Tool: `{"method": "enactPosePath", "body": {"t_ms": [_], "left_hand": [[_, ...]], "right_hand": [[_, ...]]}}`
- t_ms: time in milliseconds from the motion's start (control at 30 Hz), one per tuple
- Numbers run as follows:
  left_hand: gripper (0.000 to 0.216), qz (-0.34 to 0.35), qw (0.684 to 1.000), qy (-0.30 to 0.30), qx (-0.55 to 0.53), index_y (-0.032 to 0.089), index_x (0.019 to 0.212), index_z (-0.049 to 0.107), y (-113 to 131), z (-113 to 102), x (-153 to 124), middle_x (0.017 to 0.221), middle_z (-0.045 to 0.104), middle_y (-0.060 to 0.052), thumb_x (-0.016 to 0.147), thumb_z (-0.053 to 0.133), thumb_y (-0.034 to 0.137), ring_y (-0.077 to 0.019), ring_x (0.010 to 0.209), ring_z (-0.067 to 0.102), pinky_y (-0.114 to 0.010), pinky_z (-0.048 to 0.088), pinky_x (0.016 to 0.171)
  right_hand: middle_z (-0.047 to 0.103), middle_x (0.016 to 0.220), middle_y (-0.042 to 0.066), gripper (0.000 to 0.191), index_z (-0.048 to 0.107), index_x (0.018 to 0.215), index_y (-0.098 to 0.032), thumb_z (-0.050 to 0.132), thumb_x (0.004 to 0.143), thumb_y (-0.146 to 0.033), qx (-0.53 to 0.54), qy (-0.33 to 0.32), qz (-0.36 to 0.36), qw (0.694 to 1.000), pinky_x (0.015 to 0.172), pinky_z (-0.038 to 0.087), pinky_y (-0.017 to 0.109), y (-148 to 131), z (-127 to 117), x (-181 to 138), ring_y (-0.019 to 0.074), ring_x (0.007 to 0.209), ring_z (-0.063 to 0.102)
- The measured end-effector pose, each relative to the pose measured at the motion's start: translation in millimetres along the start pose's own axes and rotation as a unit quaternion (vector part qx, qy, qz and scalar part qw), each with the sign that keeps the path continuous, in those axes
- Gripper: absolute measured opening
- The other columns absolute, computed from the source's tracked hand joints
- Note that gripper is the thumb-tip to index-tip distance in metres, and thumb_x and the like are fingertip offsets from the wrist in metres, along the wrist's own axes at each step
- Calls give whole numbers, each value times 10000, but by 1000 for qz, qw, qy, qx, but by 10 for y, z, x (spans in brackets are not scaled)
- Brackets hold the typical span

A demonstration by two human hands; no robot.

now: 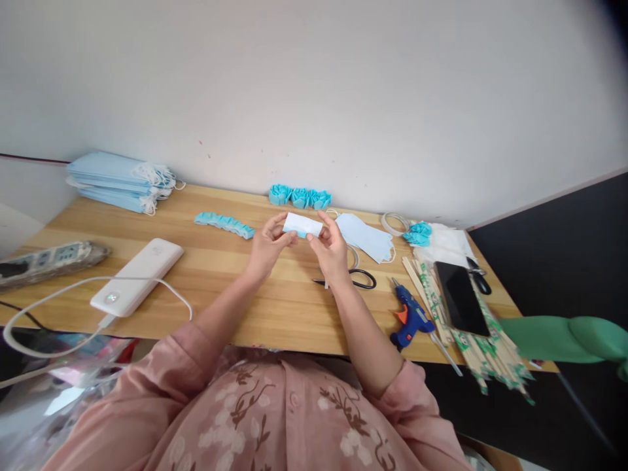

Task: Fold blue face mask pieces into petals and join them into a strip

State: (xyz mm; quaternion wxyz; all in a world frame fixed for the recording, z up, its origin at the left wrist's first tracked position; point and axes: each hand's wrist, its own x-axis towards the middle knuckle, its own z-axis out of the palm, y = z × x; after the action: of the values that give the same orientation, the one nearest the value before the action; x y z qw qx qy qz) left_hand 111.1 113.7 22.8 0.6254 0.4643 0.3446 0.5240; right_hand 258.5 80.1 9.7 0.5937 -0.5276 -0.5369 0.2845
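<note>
A small folded strip of pale blue mask fabric [303, 225] is held up over the wooden table [275, 314]. My left hand [267, 245] pinches its left end between thumb and fingers. My right hand [330, 248] pinches its right end the same way. Both hands hover a little above the table's middle. Behind them lie a flat face mask [366, 237] and three blue fabric rosettes [299, 196] near the wall. Black scissors [360, 280] lie just under my right wrist.
A stack of blue masks [118, 180] sits at back left, a pleated blue strip [224, 224] beside it. A white power bank [140, 275] with cable and a power strip [46, 260] lie left. A blue glue gun [411, 317], wrapped chopsticks [483, 353] and a black phone [461, 297] lie right.
</note>
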Motion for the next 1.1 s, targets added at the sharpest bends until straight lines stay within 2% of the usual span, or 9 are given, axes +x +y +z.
{"method": "enactPosePath", "body": {"t_ms": [167,333,467,633,867,1000,1100], "left_hand": [[374,-100,988,-72,-91,125,849,694,-50,40,-16,887,737,-85,658,833,416,-178,828,672,-287,493,728],[356,-111,986,-45,-115,120,735,686,-33,33,-24,824,730,-88,653,839,431,-212,850,680,-314,465,741],[348,-119,982,-16,-146,124,739,670,30,5,2,809,726,-72,629,861,394,-188,798,675,-307,452,731],[370,-107,981,-7,-161,120,769,665,77,-8,25,782,716,-60,614,870,386,-182,779,673,-305,454,718],[349,-105,980,-12,-167,119,718,638,41,-19,49,733,701,-50,627,858,374,-163,733,667,-292,464,690],[344,-100,980,-6,-170,129,690,600,10,-31,74,724,699,-52,642,848,362,-168,722,669,-300,468,693],[326,-99,980,-2,-174,134,705,589,10,-37,84,731,704,-54,673,833,348,-164,710,670,-321,481,744]], "right_hand": [[692,922,36,593,471,1399,-228,631,847,-378,25,9,1,1000,854,557,373,0,41,-29,194,877,665],[663,819,2,533,542,1331,-245,659,839,-413,54,21,19,998,813,543,347,-28,40,-27,181,791,645],[720,857,16,467,562,1279,-246,619,869,-461,58,53,11,997,874,537,374,-82,4,-8,199,834,681],[745,993,41,345,608,1167,-245,563,917,-479,42,24,-28,998,933,522,387,-132,-24,-26,214,945,696],[720,1006,39,302,656,1017,-235,565,911,-502,-6,13,-56,998,912,532,371,-123,11,-30,207,952,678],[721,982,50,276,620,1035,-228,570,913,-471,-25,19,-75,997,896,542,385,-103,-2,-25,211,945,682],[715,1075,78,218,603,1091,-228,534,937,-367,-126,57,-136,981,956,515,441,-106,-59,-4,231,1024,662]]}}
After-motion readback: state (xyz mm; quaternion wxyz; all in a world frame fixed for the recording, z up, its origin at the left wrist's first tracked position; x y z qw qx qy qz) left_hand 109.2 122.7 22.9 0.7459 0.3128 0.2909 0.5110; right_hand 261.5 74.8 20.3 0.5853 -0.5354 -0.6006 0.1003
